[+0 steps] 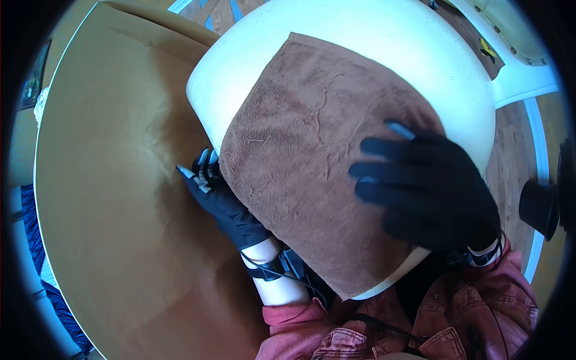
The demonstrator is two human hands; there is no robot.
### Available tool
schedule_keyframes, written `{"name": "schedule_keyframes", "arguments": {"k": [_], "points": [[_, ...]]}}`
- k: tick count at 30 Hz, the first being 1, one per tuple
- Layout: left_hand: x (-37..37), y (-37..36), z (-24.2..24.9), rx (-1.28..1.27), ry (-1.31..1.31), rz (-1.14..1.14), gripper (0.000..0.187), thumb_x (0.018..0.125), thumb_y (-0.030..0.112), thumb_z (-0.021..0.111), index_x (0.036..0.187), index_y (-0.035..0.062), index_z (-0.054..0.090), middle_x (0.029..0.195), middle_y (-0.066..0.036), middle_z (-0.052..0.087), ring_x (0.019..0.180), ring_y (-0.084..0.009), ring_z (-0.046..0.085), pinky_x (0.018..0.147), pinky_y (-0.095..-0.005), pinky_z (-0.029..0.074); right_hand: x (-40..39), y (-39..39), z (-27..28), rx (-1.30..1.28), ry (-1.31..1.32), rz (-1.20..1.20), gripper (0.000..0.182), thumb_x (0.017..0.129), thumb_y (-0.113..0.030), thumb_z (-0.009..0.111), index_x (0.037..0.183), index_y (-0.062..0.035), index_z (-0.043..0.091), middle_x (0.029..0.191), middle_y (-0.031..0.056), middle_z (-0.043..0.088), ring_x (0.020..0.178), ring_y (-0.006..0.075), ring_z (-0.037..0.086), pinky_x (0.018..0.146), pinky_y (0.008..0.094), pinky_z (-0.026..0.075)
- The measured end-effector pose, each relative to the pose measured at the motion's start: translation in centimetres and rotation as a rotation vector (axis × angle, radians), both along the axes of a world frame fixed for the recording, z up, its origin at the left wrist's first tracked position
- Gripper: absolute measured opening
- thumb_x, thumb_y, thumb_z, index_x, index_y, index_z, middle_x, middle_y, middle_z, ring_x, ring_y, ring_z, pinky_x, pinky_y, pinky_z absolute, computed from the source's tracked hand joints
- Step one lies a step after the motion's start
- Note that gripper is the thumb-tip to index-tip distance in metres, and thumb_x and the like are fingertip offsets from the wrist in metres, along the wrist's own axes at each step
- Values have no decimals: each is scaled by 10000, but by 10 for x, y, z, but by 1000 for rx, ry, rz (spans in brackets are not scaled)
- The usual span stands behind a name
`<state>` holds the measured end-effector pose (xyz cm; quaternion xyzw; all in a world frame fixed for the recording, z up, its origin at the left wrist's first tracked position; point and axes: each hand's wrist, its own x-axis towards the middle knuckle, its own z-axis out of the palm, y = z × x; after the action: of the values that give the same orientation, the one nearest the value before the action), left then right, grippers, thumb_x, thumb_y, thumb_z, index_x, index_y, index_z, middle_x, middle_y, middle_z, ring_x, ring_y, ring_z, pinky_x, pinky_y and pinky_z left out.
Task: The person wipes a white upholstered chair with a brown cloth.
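A brown terry towel (300, 138) lies spread over a large white rounded surface (234, 78), with creases across its middle. My right hand (426, 186), in a black glove, is over the right part of the towel. Its fingers are stretched out and apart, a little blurred. At the left edge of the white surface is my left hand (222, 201), also in a black glove with pale fingertips showing. The thumb and bent fingers of that hand are apart, with nothing visible between them, and its side is close to the towel's left edge.
A broad brown-covered table (102, 180) with a pale rim stands on the left. White furniture (525, 84) is at the upper right, above a wood floor (510, 150). A black object (539, 210) stands at the far right. Dark blue fabric (33, 228) hangs at the far left.
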<state>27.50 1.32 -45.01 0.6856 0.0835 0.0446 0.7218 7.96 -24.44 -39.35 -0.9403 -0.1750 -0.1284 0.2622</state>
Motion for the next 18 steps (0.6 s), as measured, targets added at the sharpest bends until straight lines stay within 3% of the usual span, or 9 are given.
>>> {"name": "schedule_keyframes", "arguments": {"k": [2, 3, 4, 7, 9, 12, 15, 18], "points": [[17, 18, -14, -372, 70, -28, 467, 1128, 533, 533, 1174, 92, 682, 1064, -43, 694, 1080, -204, 662, 1032, -369, 516, -5, -5, 4, -55, 37, -57, 467, 905, -215, 720, 1350, -73, 736, 1467, 137, 687, 1418, 371, 608, 1247, 548, 397], [23, 24, -22, -558, 107, -41, 478, 1115, 551, 550, 1121, 98, 701, 1030, -50, 704, 1063, -215, 669, 1024, -370, 521, -8, -8, 9, -88, 70, -267, 479, 925, -187, 708, 1388, -68, 714, 1501, 148, 663, 1453, 375, 575, 1250, 550, 388], [26, 28, -30, -559, 109, -41, 478, 1115, 551, 550, 1121, 98, 701, 1030, -50, 704, 1063, -215, 669, 1024, -370, 521, -11, -11, 11, -121, 103, -476, 493, 944, -159, 696, 1427, -62, 692, 1534, 158, 639, 1488, 379, 541, 1253, 552, 380], [32, 35, -46, -938, -56, -547, 522, 1091, 583, 574, 1017, 90, 726, 967, -62, 737, 1041, -242, 692, 1010, -387, 538, -16, -30, -8, -355, 37, -596, 501, 965, -142, 682, 1458, -55, 666, 1569, 165, 605, 1516, 376, 508, 1263, 552, 362], [34, 36, -44, -935, -83, -598, 536, 1099, 588, 551, 1071, 79, 718, 1022, -72, 737, 1080, -242, 687, 1033, -396, 531, -12, -31, -7, -477, 0, -656, 506, 976, -134, 675, 1474, -51, 653, 1587, 169, 589, 1529, 375, 491, 1268, 552, 353], [29, 33, -46, -936, -132, -703, 577, 1113, 598, 505, 1179, 59, 700, 1132, -92, 738, 1158, -242, 676, 1081, -414, 516, -11, -19, -4, -366, 33, -680, 512, 981, -205, 688, 1472, -61, 659, 1604, 169, 569, 1509, 393, 510, 1255, 539, 376], [-9, -18, 14, -291, -113, 14, 621, 1154, 563, 399, 1406, 33, 604, 1396, -147, 661, 1342, -265, 608, 1178, -431, 458, -6, 9, 2, -280, 129, -641, 543, 930, -283, 738, 1431, -79, 692, 1593, 167, 578, 1480, 391, 542, 1243, 539, 397], [-2, -15, 3, -180, -310, -119, 625, 1179, 519, 316, 1515, 29, 508, 1532, -168, 561, 1427, -282, 544, 1227, -443, 410, -7, 11, -8, 33, 15, 17, 537, 893, -317, 749, 1381, -93, 725, 1554, 165, 612, 1464, 382, 560, 1239, 545, 401]]}}
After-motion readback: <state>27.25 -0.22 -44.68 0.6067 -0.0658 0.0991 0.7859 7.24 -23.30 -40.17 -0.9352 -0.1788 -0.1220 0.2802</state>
